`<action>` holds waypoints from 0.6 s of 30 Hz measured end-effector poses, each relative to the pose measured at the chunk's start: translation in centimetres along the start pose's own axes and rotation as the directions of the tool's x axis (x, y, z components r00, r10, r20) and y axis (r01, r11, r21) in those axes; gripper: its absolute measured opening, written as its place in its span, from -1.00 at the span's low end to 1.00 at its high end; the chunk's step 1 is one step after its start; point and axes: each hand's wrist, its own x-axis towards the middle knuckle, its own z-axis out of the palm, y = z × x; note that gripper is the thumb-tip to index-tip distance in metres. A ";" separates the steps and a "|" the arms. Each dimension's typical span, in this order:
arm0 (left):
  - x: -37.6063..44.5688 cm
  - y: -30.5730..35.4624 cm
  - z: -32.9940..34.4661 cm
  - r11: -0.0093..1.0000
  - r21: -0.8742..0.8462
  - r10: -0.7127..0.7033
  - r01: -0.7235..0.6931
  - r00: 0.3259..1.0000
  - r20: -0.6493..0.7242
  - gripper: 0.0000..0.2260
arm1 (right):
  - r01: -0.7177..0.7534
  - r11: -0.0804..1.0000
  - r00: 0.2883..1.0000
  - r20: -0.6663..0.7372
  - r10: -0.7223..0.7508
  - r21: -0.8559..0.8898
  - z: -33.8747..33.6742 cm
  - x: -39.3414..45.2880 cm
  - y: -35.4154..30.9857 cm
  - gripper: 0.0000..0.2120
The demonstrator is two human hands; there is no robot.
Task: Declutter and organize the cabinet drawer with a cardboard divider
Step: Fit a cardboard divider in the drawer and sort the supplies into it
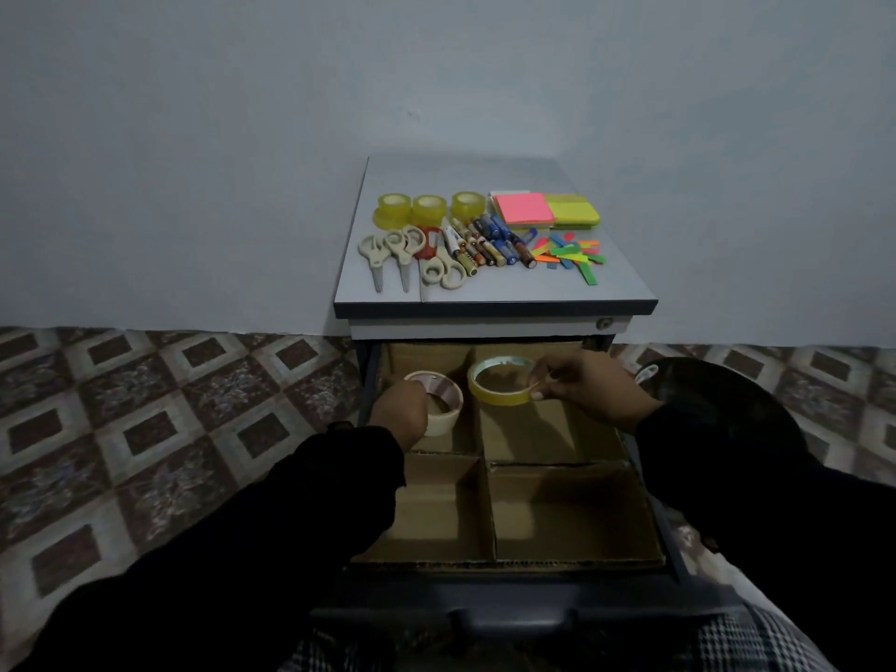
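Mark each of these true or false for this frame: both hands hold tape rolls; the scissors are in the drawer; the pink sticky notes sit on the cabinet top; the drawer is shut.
1. Both hands hold tape: true. The left hand grips a wide beige tape roll; the right hand pinches a thin yellow tape ring.
2. False: the beige-handled scissors lie on the grey cabinet top.
3. True: the pink sticky-note pad sits there.
4. False: the drawer with its cardboard divider is open.
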 end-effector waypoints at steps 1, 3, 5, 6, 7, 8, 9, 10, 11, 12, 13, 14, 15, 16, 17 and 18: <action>0.1 -0.1 0.4 1.000 0.007 -0.006 0.006 1.000 0.010 -0.70 | -0.003 1.000 1.000 0.003 0.003 -0.001 0.1 0.1 0.2 -0.94; 0.3 -0.2 1.0 1.000 -0.001 -0.022 0.022 0.999 0.034 -0.70 | -0.007 1.000 1.000 0.010 0.007 0.013 0.3 0.4 0.6 -0.94; 0.5 -0.3 1.3 0.999 -0.023 -0.035 0.036 0.998 0.044 -0.70 | -0.006 1.000 1.000 0.024 0.005 0.031 0.4 0.6 0.9 -0.94; 0.6 -0.4 1.3 0.999 -0.032 -0.038 0.040 0.998 0.045 -0.70 | -0.005 0.999 1.000 0.027 0.004 0.039 0.4 0.7 0.9 -0.93; 0.6 -0.3 1.3 0.999 -0.034 -0.038 0.040 0.998 0.043 -0.70 | -0.007 0.999 1.000 0.027 0.006 0.049 0.5 0.8 1.0 -0.93; 0.7 -0.3 1.4 0.999 -0.033 -0.040 0.041 0.998 0.041 -0.70 | -0.013 0.998 1.000 0.027 0.011 0.056 0.6 0.9 1.1 -0.93; 0.6 -0.2 1.5 0.998 -0.026 -0.047 0.049 0.998 0.045 -0.71 | -0.022 0.998 0.999 0.029 0.020 0.058 0.7 0.9 1.1 -0.93; 0.6 -0.1 1.6 0.998 -0.021 -0.061 0.062 0.997 0.052 -0.71 | -0.029 0.998 0.999 0.032 0.027 0.057 0.9 0.9 1.1 -0.93; 0.6 0.0 1.7 0.997 -0.018 -0.072 0.073 0.996 0.057 -0.72 | -0.031 0.998 0.999 0.030 0.029 0.054 1.0 0.9 1.1 -0.92; 0.5 0.0 1.7 0.996 -0.025 -0.087 0.088 0.995 0.056 -0.72 | -0.030 0.998 0.999 0.025 0.029 0.051 1.2 0.9 1.1 -0.91; 0.5 0.1 1.8 0.994 -0.044 -0.101 0.104 0.993 0.053 -0.71 | -0.026 0.999 0.999 0.021 0.025 0.047 1.3 0.9 1.1 -0.89; 0.5 0.2 1.7 0.991 -0.068 -0.116 0.119 0.992 0.043 -0.69 | -0.020 0.999 1.000 0.018 0.019 0.045 1.4 1.0 1.0 -0.89; 0.4 0.3 1.5 0.988 -0.093 -0.125 0.127 0.992 0.034 -0.68 | -0.017 0.999 1.000 0.018 0.016 0.046 1.5 1.0 1.0 -0.88; 0.2 0.3 1.2 0.986 -0.121 -0.117 0.119 0.993 0.024 -0.66 | -0.014 0.999 1.000 0.019 0.013 0.045 1.6 1.0 0.9 -0.88; 0.2 0.4 0.8 0.984 -0.147 -0.102 0.104 0.995 0.020 -0.67 | -0.014 0.999 1.000 0.021 0.013 0.039 1.7 1.0 0.8 -0.88; 0.1 0.3 0.5 0.982 -0.172 -0.080 0.081 0.997 0.015 -0.68 | -0.015 0.999 1.000 0.025 0.015 0.031 1.8 1.1 0.6 -0.88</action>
